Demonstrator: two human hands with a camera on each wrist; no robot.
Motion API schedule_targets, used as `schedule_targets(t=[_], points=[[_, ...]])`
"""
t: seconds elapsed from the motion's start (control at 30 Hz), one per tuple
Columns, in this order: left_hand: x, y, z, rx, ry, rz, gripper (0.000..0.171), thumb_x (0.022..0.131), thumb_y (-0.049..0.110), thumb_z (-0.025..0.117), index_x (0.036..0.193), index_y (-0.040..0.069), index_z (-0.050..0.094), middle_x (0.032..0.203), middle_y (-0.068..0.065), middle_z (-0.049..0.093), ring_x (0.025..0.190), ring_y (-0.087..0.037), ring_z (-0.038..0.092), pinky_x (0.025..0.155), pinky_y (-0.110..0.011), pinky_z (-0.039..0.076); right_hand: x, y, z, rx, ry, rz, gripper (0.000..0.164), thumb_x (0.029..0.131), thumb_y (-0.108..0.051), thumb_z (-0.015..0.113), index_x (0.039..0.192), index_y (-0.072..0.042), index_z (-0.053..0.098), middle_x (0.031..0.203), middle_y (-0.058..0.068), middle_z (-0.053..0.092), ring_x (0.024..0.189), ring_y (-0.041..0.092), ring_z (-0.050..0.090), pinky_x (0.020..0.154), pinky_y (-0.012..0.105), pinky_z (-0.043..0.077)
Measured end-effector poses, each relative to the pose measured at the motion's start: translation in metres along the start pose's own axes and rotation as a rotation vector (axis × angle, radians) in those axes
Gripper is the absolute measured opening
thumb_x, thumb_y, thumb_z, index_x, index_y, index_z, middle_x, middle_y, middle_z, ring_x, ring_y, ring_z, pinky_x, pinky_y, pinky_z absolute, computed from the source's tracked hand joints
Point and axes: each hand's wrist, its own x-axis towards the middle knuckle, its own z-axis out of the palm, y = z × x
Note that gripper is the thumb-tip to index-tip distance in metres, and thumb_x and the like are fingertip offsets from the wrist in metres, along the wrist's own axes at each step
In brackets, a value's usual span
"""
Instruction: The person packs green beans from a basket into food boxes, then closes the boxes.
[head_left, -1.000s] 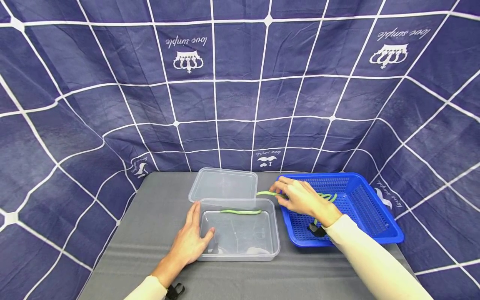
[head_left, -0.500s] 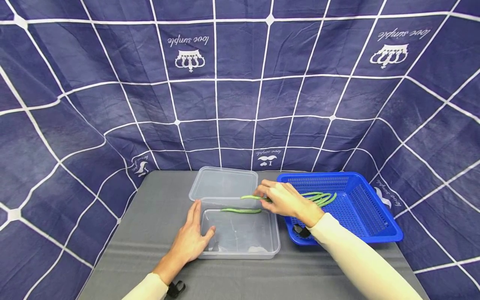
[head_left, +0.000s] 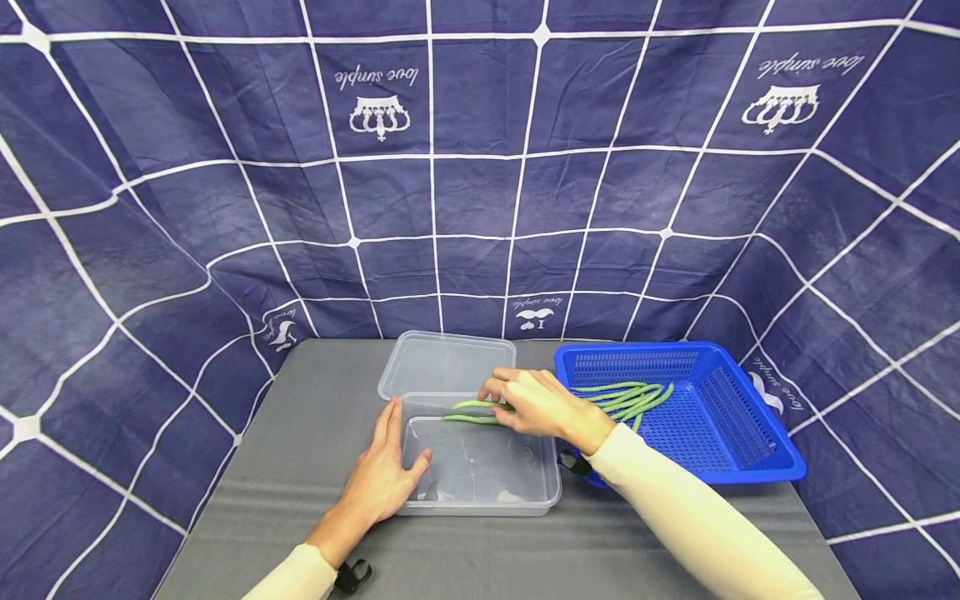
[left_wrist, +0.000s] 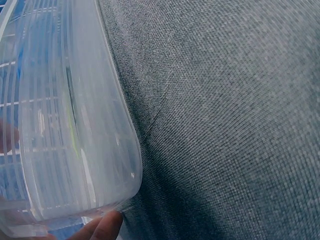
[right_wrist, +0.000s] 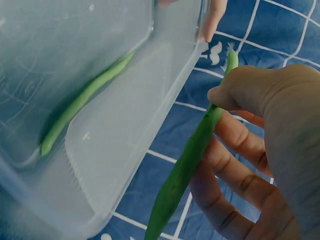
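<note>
My right hand pinches a green bean between thumb and fingers, just above the far side of a clear plastic container. Inside it, along the far wall, lies another green bean. My left hand rests at the container's left wall, fingers straight along the outside and thumb over the rim. In the left wrist view, fingertips touch the container's outside. Part of the held bean is hidden by the right hand in the head view.
To the right stands a blue perforated basket with several green beans. Behind the container lies a clear lid. Grey cloth covers the table, and a blue checked curtain closes off the back and sides.
My right hand has carried the green bean leftward from the basket to above the container's far side. Beans in the basket are now uncovered. The left hand has stayed in place.
</note>
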Motion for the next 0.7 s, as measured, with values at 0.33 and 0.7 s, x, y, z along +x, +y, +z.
schedule_targets(t=[0.33,0.7], points=[[0.001,-0.001,0.002,0.006,0.002,0.006,0.107,0.108,0.043,0.077,0.188,0.009,0.014,0.196,-0.011,0.018,0.139,-0.057,0.072,0.112,-0.072,0.059,0.013,-0.006,0.018,0.051,-0.052,-0.009,0.024,0.101,-0.019,0.089,0.124,-0.024,0.085,0.111,-0.005,0.080,0.087,0.009,0.078,0.068,0.032,0.062],[0.002,-0.003,0.002,0.008,-0.003,-0.003,0.107,0.108,0.044,0.076,0.188,0.010,0.014,0.196,-0.010,0.017,0.136,-0.058,0.073,0.112,-0.071,0.060,0.019,-0.006,0.026,0.046,-0.084,0.010,0.024,0.101,-0.021,0.089,0.125,-0.024,0.085,0.110,-0.007,0.080,0.089,0.010,0.078,0.067,0.035,0.063]])
